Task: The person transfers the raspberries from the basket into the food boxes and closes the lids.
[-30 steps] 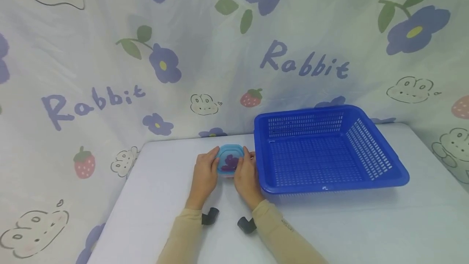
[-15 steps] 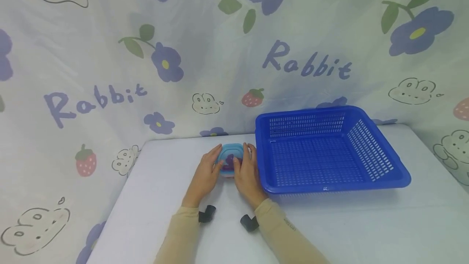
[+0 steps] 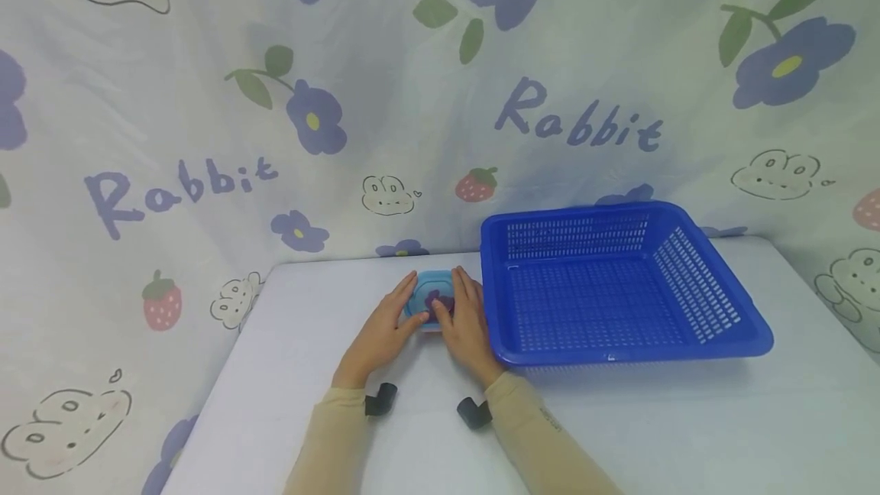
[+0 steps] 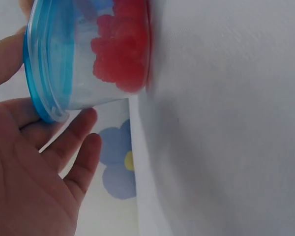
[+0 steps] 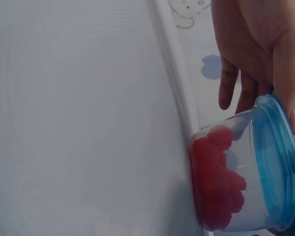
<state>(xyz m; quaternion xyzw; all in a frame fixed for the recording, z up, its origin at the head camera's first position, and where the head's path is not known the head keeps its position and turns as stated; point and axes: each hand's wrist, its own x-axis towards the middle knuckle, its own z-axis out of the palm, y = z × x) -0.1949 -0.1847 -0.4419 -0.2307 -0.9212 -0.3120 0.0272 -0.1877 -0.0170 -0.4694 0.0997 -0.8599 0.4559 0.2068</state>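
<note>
A clear plastic food container (image 3: 435, 285) with a light blue lid (image 4: 49, 59) stands upright on the white table, left of the blue basket. Red, bumpy pieces like raspberries (image 5: 214, 177) lie at its bottom. My left hand (image 3: 378, 336) holds it from the left, thumb on the lid's near edge and fingers along the side. From the right, my right hand (image 3: 469, 327) holds it too, with the thumb pressed on top of the lid. The lid sits over the rim.
A large blue perforated basket (image 3: 619, 354) stands right beside my right hand on the white table (image 3: 296, 373). Behind the table hangs a patterned curtain (image 3: 426, 113). A black curved piece juts from each sleeve cuff.
My left thumb has slid from the lid's left side to its near edge, and my left wrist has shifted left. The right thumb has moved toward the lid's near part. The container stays in place.
</note>
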